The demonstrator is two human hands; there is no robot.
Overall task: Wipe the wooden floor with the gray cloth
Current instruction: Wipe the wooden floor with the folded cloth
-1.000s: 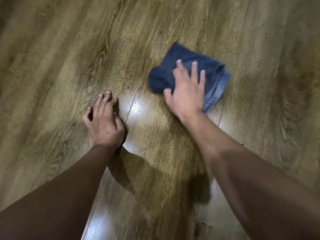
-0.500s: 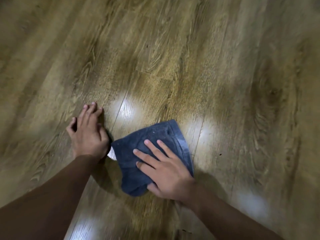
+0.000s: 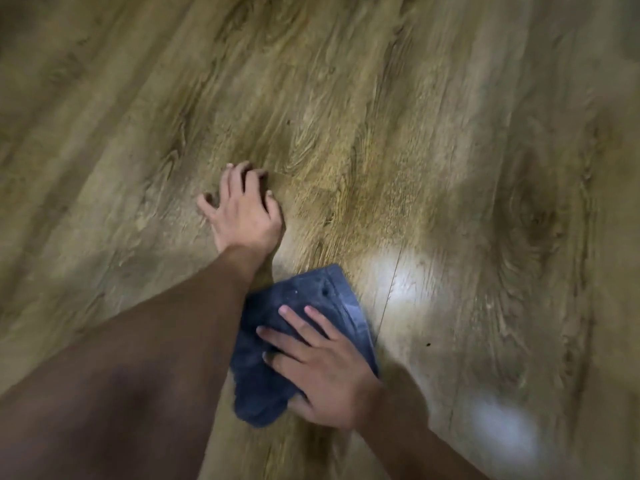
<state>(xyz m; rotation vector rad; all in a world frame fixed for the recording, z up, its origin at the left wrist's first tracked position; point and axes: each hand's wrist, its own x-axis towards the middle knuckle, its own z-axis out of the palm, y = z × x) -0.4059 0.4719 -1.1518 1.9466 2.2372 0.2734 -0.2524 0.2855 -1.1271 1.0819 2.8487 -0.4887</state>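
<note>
A folded grey-blue cloth lies flat on the wooden floor in the lower middle of the view. My right hand presses down on the cloth with straight, spread fingers. My left forearm crosses over the cloth's left edge and hides part of it. My left hand is planted on the bare floor farther away, fingers spread and slightly bent, holding nothing.
Brown wood-grain planks fill the whole view. Bright glare patches lie on the boards to the right of the cloth, and a small dark speck sits nearby. A plank seam runs past the cloth's right side.
My right hand pulled the cloth from far ahead back toward me. My left hand has moved farther forward on the floor, and its forearm now covers the cloth's left edge.
</note>
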